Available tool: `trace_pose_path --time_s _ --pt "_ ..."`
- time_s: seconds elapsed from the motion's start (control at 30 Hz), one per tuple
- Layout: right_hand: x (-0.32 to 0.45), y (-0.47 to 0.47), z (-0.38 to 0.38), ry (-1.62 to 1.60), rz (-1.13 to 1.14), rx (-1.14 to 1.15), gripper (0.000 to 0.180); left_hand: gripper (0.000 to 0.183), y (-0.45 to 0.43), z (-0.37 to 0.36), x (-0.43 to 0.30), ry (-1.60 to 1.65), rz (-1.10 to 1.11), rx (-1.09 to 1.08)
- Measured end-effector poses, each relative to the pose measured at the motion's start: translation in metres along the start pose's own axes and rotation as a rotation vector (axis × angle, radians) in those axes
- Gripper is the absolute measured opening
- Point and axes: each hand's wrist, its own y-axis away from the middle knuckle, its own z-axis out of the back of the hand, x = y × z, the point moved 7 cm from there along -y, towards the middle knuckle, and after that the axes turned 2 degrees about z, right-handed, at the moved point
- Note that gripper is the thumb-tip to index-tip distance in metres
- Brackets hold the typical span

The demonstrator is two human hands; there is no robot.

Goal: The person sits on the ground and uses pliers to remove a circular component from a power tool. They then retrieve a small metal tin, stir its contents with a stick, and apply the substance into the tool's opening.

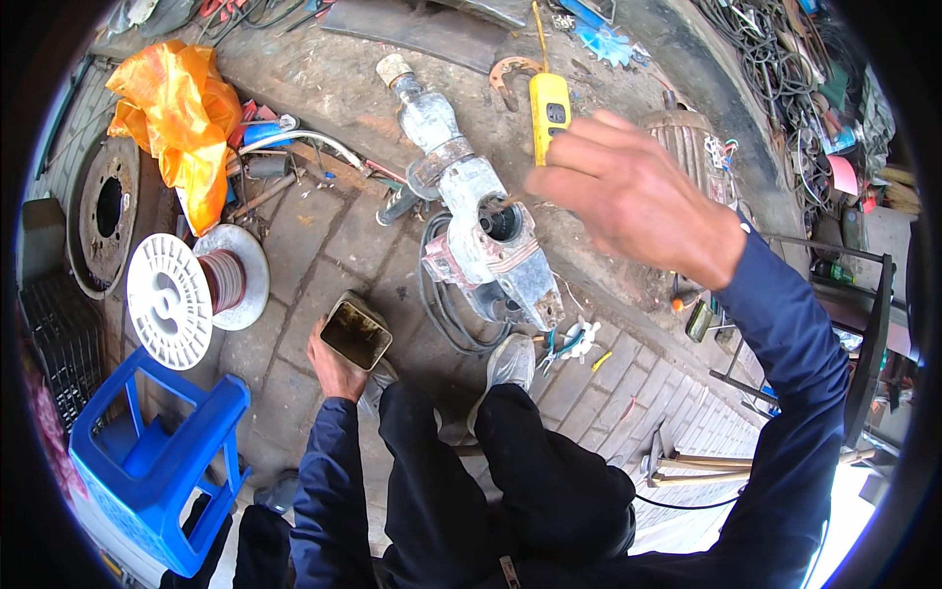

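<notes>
My left hand (340, 368) grips a rectangular, open-topped container (357, 335) with dark brown residue inside. Before me a worn, dirty grey electric power tool (460, 184), which looks like a demolition hammer, lies across the paving with its nose pointing away. A round opening (505, 221) in its housing shows dark metal parts. Just right of that opening is my right hand (618, 184), blurred, its fingers bent together. A thin brownish shape reaches from the fingertips towards the opening, too blurred to name. A grey cable (441, 309) lies coiled beneath the tool.
A yellow socket strip (548, 110) and an electric motor (688, 140) lie beyond my right hand. At left stand a wire spool (173, 302), a blue plastic stool (158, 456) and an orange bag (176, 125). Pliers (559, 350) and a white fan (583, 339) lie near my right shoe.
</notes>
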Motion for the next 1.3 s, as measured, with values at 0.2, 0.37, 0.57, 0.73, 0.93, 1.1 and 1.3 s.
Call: trace_pose_path --time_s 0.2,0.37,0.57,0.73,0.93,1.1,1.3 --pt "-0.01 0.016 -0.005 0.046 -0.041 0.055 0.027 0.101 0.0 -0.003 0.002 -0.004 -0.004 -0.009" --pt "-0.018 -0.003 -0.027 0.031 0.027 0.016 0.018 0.1 0.001 0.0 -0.004 -0.037 -0.038 -0.032" --pt "-0.02 -0.034 -0.018 0.03 0.143 -0.103 0.008 0.099 0.0 0.002 -0.006 -0.078 -0.059 -0.021" --pt "-0.012 -0.016 0.012 0.033 0.091 -0.073 0.038 0.098 -0.001 0.001 -0.001 -0.017 -0.032 -0.01" --pt "-0.007 0.007 0.001 0.044 -0.007 -0.006 0.021 0.099 -0.001 0.002 -0.001 -0.019 -0.04 -0.027" --pt "-0.022 -0.007 -0.018 -0.022 0.018 -0.094 0.034 0.098 -0.002 -0.002 0.002 0.032 0.006 0.01" --pt "-0.023 0.016 0.014 0.005 -0.117 -0.135 0.027 0.099 0.001 -0.001 0.006 -0.098 -0.071 -0.019"
